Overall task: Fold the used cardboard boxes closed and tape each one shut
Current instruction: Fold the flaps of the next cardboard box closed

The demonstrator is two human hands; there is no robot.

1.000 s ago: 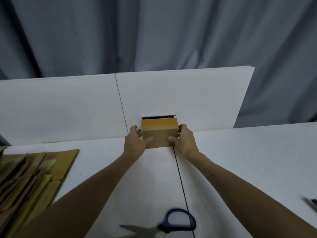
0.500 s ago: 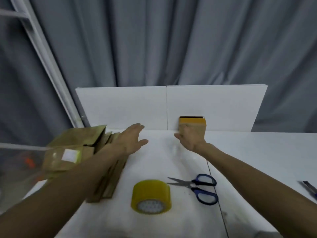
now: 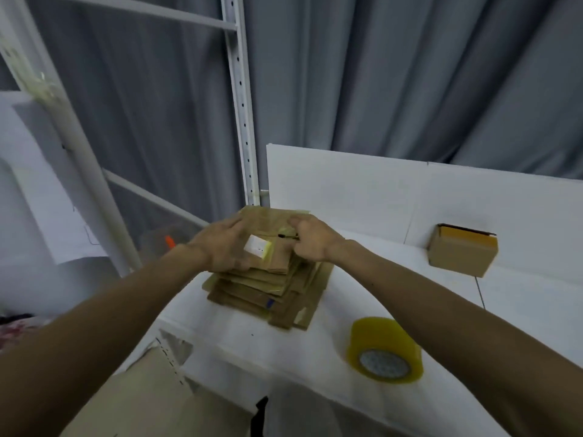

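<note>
I see my left hand (image 3: pixel 222 247) and right hand (image 3: pixel 310 239) holding the top flattened box (image 3: pixel 268 223) of the stack (image 3: pixel 252 288) near the table (image 3: pixel 284 357) edge. The tape roll (image 3: pixel 383 350) sits closer to me, and a closed box (image 3: pixel 462 250) is farther right.

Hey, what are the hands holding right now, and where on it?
The top box of the flattened stack: the left hand grips its left edge, the right hand its right edge.
</note>
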